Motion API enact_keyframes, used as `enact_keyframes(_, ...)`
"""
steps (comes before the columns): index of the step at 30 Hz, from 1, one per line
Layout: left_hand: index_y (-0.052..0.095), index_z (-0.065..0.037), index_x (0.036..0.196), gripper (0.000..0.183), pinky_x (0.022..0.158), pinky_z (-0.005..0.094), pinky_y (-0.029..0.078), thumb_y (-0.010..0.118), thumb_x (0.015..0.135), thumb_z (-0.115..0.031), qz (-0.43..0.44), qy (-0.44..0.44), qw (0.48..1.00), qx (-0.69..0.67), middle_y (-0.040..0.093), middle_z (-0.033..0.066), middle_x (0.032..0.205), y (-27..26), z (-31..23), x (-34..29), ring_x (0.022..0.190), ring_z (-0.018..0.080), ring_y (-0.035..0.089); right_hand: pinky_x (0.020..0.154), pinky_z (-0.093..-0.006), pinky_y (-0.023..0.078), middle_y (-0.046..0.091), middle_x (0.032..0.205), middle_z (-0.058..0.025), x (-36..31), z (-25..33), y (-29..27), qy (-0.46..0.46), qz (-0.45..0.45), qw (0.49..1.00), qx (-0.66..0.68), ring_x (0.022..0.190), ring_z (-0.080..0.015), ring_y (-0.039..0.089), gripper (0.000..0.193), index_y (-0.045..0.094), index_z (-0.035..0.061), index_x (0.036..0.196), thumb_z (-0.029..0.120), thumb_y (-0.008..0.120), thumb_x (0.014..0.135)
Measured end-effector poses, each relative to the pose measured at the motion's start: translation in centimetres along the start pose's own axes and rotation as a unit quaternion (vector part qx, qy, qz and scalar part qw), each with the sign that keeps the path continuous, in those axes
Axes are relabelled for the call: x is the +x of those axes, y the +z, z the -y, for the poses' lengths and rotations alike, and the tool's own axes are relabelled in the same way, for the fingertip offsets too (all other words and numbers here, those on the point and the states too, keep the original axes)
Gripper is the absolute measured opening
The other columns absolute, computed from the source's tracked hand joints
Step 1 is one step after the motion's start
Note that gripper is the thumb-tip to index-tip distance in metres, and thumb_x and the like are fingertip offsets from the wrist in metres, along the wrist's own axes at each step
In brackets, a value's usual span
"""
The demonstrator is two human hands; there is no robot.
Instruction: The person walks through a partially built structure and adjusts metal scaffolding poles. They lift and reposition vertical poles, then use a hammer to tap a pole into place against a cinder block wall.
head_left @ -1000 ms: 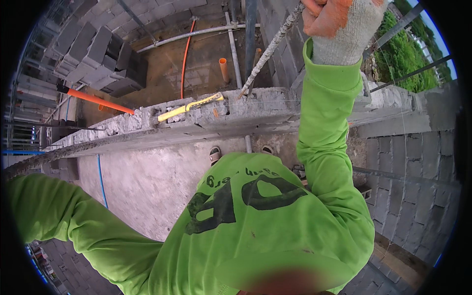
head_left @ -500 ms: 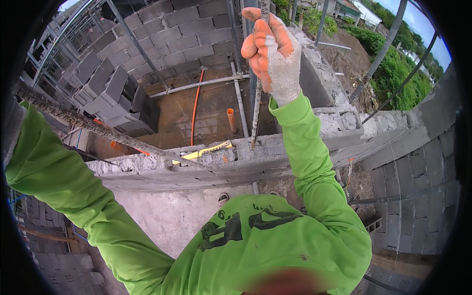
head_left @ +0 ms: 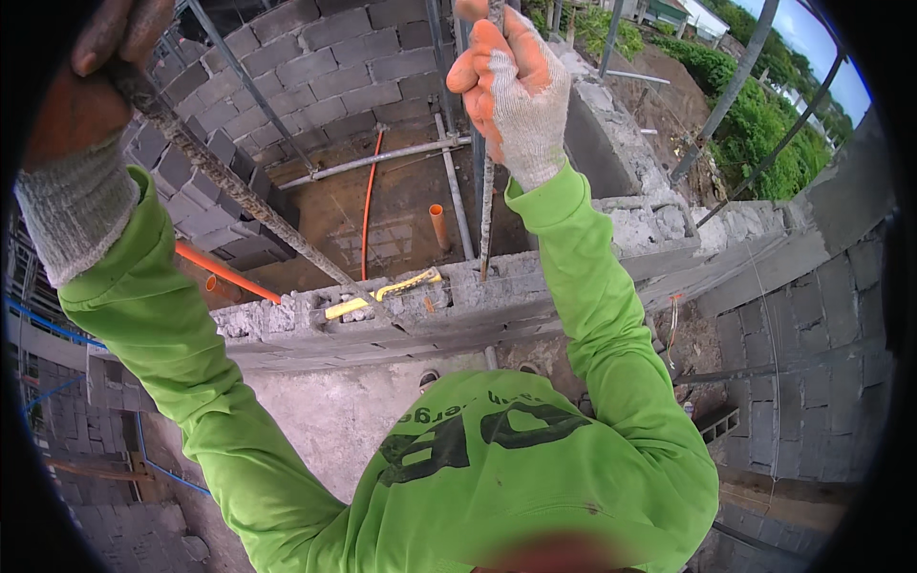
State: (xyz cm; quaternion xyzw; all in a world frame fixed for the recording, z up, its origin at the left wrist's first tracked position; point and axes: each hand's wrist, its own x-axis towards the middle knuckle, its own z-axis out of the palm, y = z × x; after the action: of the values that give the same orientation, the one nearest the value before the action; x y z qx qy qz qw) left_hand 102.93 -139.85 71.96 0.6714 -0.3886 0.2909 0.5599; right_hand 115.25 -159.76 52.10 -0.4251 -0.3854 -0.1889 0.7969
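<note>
My left hand (head_left: pixel 76 119), in a grey glove with an orange palm, is closed round the upper part of a rough, mortar-crusted steel bar (head_left: pixel 253 205) at the upper left. That bar slants down to the right, its lower end over the block wall (head_left: pixel 506 286) in front of me. Higher up in the middle, my right hand (head_left: pixel 521 100), gloved alike, grips an upright reinforcing bar (head_left: pixel 486 224) rising from the wall top; the upper fingertips are cut off by the picture's edge. A yellow hand tool (head_left: pixel 382 293) lies on the wall top, partly crossed by the slanting bar.
Beyond the wall are an orange pipe stub (head_left: pixel 438 227), a thin orange pipe (head_left: pixel 371 205), stacked concrete blocks (head_left: pixel 215 191) and metal scaffold tubes (head_left: pixel 382 160). A broken block ledge (head_left: pixel 650 229) runs to the right. Concrete floor (head_left: pixel 306 401) lies below me.
My left hand has come into view at the upper left, moving inward with the slanting bar. The right hand keeps its grip on the upright bar and appears slightly higher and further left.
</note>
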Motion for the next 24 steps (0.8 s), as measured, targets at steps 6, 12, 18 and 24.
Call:
enact_keyframes(6, 0.062, 0.0, 0.108, 0.042, 0.029, 0.0217, 0.03, 0.051, 0.108, -0.04, -0.089, -0.054, 0.994, -0.043, 0.055, 0.0007, 0.06, 2.2, 1.1, 0.4, 0.032, 0.0029, 0.035, 0.054, -0.0202, 0.044, 0.064, 0.137, -0.0104, 0.2, 0.0, 1.4, -0.014, -0.001, 1.0, -0.007, 0.071, -0.006, 0.059, 0.044, 0.05, 0.0012, 0.149, 0.006, 0.054, 0.105)
enact_keyframes(12, 0.056, 0.003, 0.134, 0.052, 0.029, 0.024, 0.033, 0.055, 0.106, -0.041, -0.039, -0.091, 0.983, -0.152, 0.064, 0.0066, 0.065, 2.5, 3.7, 0.0, 0.033, 0.0067, 0.045, 0.051, -0.0193, 0.04, 0.066, 0.1, -0.0048, 0.5, 0.7, 1.7, 0.002, -0.003, 0.999, 0.04, 0.069, -0.0044, 0.056, 0.048, 0.048, 0.0014, 0.151, 0.007, 0.058, 0.104)
enact_keyframes(18, 0.054, 0.001, 0.136, 0.053, 0.029, 0.0243, 0.032, 0.057, 0.105, -0.042, -0.031, -0.113, 0.973, -0.2, 0.064, 0.008, 0.067, 3.1, 5.0, -1.6, 0.032, 0.0073, 0.043, 0.049, -0.0197, 0.038, 0.062, 0.075, -0.0005, 0.6, 1.1, 1.7, 0.123, -0.044, 0.991, -0.003, 0.057, -0.0023, 0.048, 0.041, 0.055, 0.0043, 0.146, 0.007, 0.054, 0.105)
enact_keyframes(24, 0.056, 0.003, 0.134, 0.047, 0.029, 0.0219, 0.034, 0.049, 0.109, -0.037, -0.054, -0.076, 0.971, -0.22, 0.059, 0.0043, 0.065, 2.7, 4.4, -1.9, 0.033, 0.0042, 0.035, 0.049, -0.0184, 0.036, 0.061, 0.077, -0.0003, 0.7, 1.5, 1.7, 0.121, 0.007, 0.993, 0.005, 0.057, -0.002, 0.048, 0.043, 0.054, 0.0046, 0.146, 0.018, 0.058, 0.105)
